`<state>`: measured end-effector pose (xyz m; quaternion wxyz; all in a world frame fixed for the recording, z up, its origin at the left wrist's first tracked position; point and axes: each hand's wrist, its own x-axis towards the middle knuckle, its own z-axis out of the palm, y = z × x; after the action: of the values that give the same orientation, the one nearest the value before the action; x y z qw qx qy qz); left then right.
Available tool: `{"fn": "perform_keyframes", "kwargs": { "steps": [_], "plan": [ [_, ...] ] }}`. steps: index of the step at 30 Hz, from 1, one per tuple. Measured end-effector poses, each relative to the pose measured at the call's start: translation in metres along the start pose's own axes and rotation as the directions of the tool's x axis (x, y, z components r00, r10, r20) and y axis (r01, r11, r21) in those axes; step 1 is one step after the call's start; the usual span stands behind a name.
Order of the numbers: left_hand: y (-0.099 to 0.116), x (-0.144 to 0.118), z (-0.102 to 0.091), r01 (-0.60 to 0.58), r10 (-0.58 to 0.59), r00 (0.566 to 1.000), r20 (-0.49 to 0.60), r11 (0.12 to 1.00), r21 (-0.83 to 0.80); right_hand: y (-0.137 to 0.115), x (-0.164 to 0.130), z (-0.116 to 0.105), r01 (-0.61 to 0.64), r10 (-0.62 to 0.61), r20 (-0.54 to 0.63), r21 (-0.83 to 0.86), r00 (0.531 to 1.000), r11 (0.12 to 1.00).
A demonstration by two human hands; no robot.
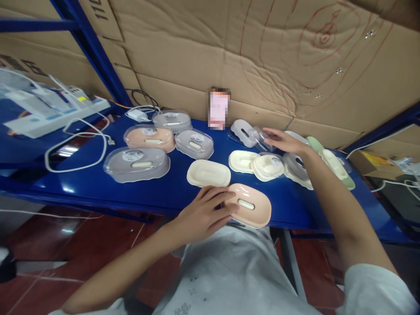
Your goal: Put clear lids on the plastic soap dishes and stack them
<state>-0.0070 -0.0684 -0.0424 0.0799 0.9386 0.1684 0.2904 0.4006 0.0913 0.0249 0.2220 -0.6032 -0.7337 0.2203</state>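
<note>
In the head view my left hand (210,212) grips the left edge of a peach oval soap dish (259,213), its fingers lying over the rim. That dish has a slot with a cream insert and sits at the table's front edge. My right hand (285,141) reaches to the back, fingers stretched and apart, at a clear plastic lid (264,139); whether it touches the lid I cannot tell. Beside the lid a grey slotted dish (243,132) leans at an angle. Cream oval trays (208,173) lie between my hands, one (267,166) under a clear labelled cover.
On the left stand several lidded soap dishes, grey (138,165) and peach (147,138). Green and cream pieces (333,162) lie at the right. A phone (218,109) leans on the cardboard wall (183,52). A power strip (59,116) with cables occupies the far left.
</note>
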Motion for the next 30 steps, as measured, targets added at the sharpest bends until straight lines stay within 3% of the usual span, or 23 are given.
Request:
{"fn": "perform_keyframes", "kwargs": {
  "steps": [5,8,11,16,19,24,27,30],
  "plan": [
    [0.000,-0.001,0.000,0.009,-0.009,1.000,0.008,1.000,0.002,-0.018,0.000,0.001,0.017,-0.013,-0.173,0.026,0.985,1.000],
    [0.000,-0.001,0.000,0.013,-0.013,1.000,0.011,1.000,0.009,-0.042,-0.020,-0.003,0.073,-0.050,-0.318,0.062,0.947,0.995],
    [0.002,0.000,0.002,0.053,-0.053,0.998,-0.013,0.999,-0.010,-0.076,-0.070,0.010,0.149,-0.086,-0.350,0.159,0.933,0.976],
    [0.003,-0.002,0.010,0.095,-0.097,0.983,-0.155,0.995,-0.024,-0.118,-0.167,0.072,0.229,-0.179,-0.223,0.225,0.958,0.947],
    [0.002,-0.005,0.015,0.094,-0.097,0.973,-0.210,0.995,-0.023,-0.122,-0.196,0.103,0.263,-0.238,-0.215,0.097,0.947,0.960],
    [0.001,-0.006,0.016,0.109,-0.112,0.962,-0.249,0.994,-0.027,-0.111,-0.212,0.129,0.399,-0.423,-0.185,-0.154,0.887,0.904],
    [0.001,-0.005,0.012,0.097,-0.096,0.976,-0.197,0.995,-0.004,-0.105,-0.220,0.143,0.442,-0.513,-0.190,-0.318,0.837,0.839],
    [0.000,-0.004,0.010,0.063,-0.062,0.989,-0.133,0.998,0.003,-0.101,-0.224,0.151,0.429,-0.514,-0.211,-0.346,0.831,0.835]
  ]
}}
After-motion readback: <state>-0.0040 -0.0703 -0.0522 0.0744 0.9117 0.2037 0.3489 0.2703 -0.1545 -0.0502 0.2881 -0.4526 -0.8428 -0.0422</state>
